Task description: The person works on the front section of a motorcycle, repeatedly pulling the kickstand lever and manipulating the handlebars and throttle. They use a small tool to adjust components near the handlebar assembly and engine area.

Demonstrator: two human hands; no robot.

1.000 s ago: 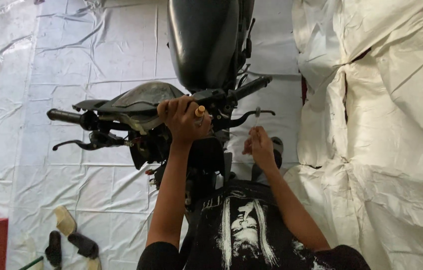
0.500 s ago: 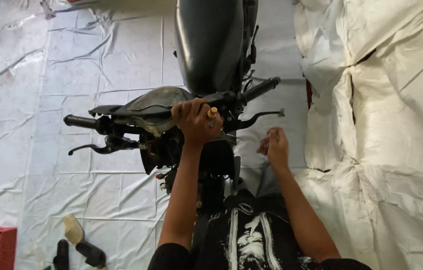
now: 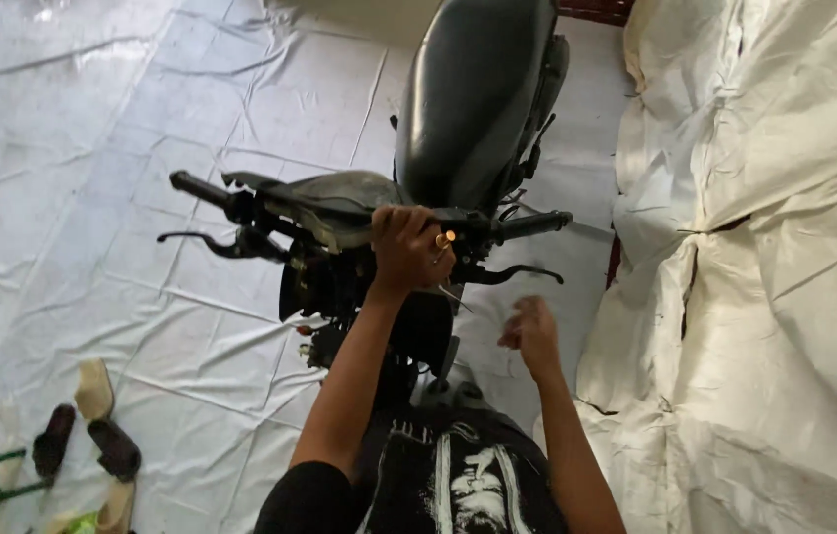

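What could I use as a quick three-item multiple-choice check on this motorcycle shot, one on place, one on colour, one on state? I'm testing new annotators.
1. Where does the left hand rest?
A. on the handlebar
B. on the seat
C. on the floor sheet

2. What colour is the seat?
A. red
B. black
C. white

3. How is the right hand?
A. gripping the brake lever
B. flat on the seat
C. free in the air

Key: 1 A, the left hand closes on the bar's middle; 2 B, the seat shows glossy black; 3 C, the right hand hangs below the right grip, touching nothing.
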